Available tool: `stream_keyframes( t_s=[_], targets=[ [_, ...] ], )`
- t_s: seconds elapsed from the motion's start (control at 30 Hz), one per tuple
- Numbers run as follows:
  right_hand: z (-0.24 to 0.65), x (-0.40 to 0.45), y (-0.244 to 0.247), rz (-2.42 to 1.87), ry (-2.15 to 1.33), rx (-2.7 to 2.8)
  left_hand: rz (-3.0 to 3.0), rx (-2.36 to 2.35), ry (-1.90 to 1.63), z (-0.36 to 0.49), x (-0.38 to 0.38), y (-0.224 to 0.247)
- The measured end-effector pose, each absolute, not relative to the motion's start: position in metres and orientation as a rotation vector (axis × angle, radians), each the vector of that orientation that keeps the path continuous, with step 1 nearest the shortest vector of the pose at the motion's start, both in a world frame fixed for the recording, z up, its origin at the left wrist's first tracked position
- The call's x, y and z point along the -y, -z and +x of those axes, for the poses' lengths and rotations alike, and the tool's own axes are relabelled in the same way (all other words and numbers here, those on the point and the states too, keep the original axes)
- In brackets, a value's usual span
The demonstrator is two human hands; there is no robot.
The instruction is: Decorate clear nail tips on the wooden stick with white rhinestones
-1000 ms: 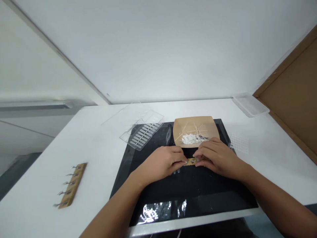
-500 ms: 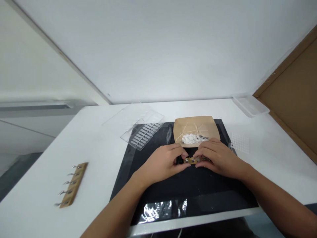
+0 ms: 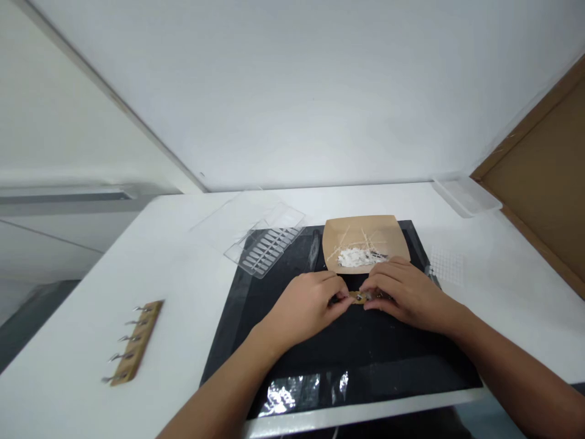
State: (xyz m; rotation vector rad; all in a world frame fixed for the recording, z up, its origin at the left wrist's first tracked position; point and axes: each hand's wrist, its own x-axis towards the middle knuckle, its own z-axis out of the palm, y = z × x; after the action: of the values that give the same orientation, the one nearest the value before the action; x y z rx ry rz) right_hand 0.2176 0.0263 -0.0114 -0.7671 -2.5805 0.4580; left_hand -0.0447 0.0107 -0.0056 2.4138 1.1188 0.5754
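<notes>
Over the black mat, my left hand (image 3: 315,300) and my right hand (image 3: 402,292) face each other, fingers closed. Between them shows the middle of a small wooden strip (image 3: 358,298) with little metal fittings on it. My right fingers grip its right part and cover much of it. At its left end my left thumb and index finger are pinched together; whether a tiny piece is between them is hidden. Just behind the hands is a tan paper tray (image 3: 336,228) holding white bits (image 3: 354,257) and thin pale sticks.
On the white table at left lies a wooden strip with several metal clips (image 3: 137,344). A clear plastic case with pale nail-shaped pieces (image 3: 269,250) overlaps the mat (image 3: 347,353). At right are a sheet of white dots (image 3: 448,265) and a clear shallow box (image 3: 466,196) beside a brown board (image 3: 543,177).
My left fingertips have shifted right along the wooden strip and closed into a tighter pinch. The right hand keeps its grip. The whole view has moved slightly.
</notes>
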Motion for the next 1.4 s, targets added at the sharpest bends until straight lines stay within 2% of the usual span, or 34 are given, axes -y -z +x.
stream_keyframes(
  t_s=[1.03, 1.4],
  targets=[
    [0.201, -0.021, 0.017, -0.736, -0.282, 2.469, 2.348, -1.106, -0.434, -0.057, -0.018, -0.004],
    [0.175, -0.016, 0.012, -0.724, 0.144, 2.519, 2.354, -1.120, -0.402, -0.059, -0.019, -0.007]
  ],
)
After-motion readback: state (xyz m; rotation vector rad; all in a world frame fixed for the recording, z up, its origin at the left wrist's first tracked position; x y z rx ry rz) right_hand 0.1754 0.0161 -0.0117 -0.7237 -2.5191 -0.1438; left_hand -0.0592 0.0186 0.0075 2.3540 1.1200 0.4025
